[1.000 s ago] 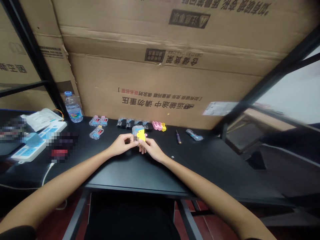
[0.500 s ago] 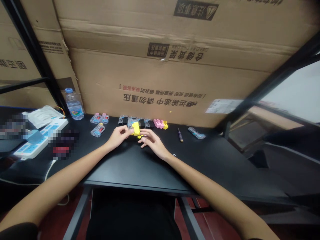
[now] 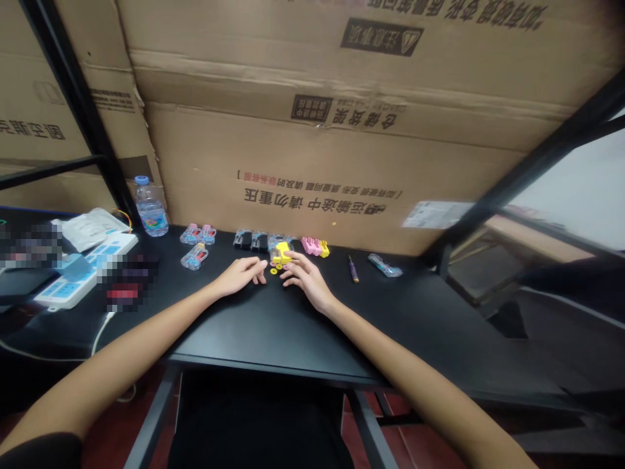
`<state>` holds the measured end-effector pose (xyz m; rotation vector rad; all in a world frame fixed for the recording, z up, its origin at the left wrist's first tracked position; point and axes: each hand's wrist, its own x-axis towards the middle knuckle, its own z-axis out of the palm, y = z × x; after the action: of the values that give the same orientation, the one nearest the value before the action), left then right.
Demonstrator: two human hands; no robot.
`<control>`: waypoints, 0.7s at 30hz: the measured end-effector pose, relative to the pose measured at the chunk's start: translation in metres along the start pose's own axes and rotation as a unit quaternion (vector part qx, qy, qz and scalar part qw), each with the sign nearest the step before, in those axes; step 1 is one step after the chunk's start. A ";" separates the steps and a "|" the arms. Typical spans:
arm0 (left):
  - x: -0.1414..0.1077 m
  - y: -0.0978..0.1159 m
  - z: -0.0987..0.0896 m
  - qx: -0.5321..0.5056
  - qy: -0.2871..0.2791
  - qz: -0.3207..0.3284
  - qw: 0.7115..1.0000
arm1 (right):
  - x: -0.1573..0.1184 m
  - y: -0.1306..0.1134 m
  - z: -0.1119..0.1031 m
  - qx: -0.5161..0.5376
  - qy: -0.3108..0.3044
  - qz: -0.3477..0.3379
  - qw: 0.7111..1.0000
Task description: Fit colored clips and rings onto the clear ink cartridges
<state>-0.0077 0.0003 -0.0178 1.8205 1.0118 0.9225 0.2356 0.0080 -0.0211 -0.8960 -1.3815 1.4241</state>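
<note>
The left hand (image 3: 240,276) lay open and relaxed on the black desk (image 3: 273,365), palm down, gripping nothing. The right hand (image 3: 306,281) was also open, its fingers spread and curved, with the fingertips (image 3: 293,255) just beside a yellow plastic piece (image 3: 282,253); whether they touched it was hard to tell, but they were not clenched around it. That piece sat between the hands at about 12 o'clock, with small yellow rings (image 3: 278,267) on the desk just below it. Behind it stood a row of black-and-clear cartridges (image 3: 252,240). A pink plastic piece (image 3: 312,246) lay at 1 o'clock, a small screwdriver (image 3: 352,268) at 2 o'clock, clear plastic cases (image 3: 192,258) at 10 o'clock, and a power strip (image 3: 85,273) at 9 o'clock.
</note>
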 end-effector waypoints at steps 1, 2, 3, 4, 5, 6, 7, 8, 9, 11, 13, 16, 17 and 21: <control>0.000 0.000 0.000 0.005 -0.003 0.001 1.000 | 0.004 0.001 -0.004 0.002 0.017 -0.002 1.000; 0.000 0.000 -0.001 0.010 -0.005 0.002 1.000 | 0.009 0.002 -0.008 0.001 0.033 -0.003 0.999; 0.000 0.000 -0.001 0.015 -0.007 0.003 1.000 | 0.014 0.003 -0.012 -0.001 0.044 -0.001 0.999; 0.000 0.001 -0.001 0.019 -0.008 0.006 1.000 | 0.019 0.004 -0.015 -0.001 0.051 0.004 0.999; 0.000 0.001 -0.001 0.023 -0.010 0.009 1.000 | 0.023 0.004 -0.019 -0.001 0.054 0.010 0.999; -0.001 0.002 0.000 0.024 -0.012 0.013 1.000 | 0.027 0.005 -0.021 0.000 0.053 0.015 0.998; -0.001 0.002 0.000 0.025 -0.015 0.016 0.999 | 0.030 0.005 -0.024 0.003 0.050 0.019 0.999; -0.002 0.003 0.000 0.027 -0.019 0.018 0.999 | 0.032 0.005 -0.026 0.007 0.046 0.021 0.999; -0.003 0.005 0.000 0.032 -0.023 0.019 0.999 | 0.033 0.005 -0.027 0.012 0.042 0.021 0.999; -0.005 0.008 -0.004 0.080 -0.013 0.027 0.996 | 0.034 0.006 -0.029 0.019 0.036 0.018 0.999; -0.006 0.012 -0.016 0.184 0.032 0.045 0.981 | 0.033 0.006 -0.030 0.025 0.035 0.018 0.999; -0.007 0.018 -0.049 0.344 0.127 0.038 0.929 | 0.033 0.006 -0.030 0.029 0.039 0.027 0.998; -0.008 0.019 -0.063 0.380 0.155 0.010 0.912 | 0.033 0.006 -0.031 0.028 0.039 0.030 0.998; -0.014 0.020 -0.112 0.484 0.214 -0.128 0.839 | 0.035 0.006 -0.033 0.018 0.038 0.029 0.999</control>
<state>-0.1059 0.0162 0.0397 2.1948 2.2533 0.6929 0.2549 0.0520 -0.0272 -0.9652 -1.2781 1.4395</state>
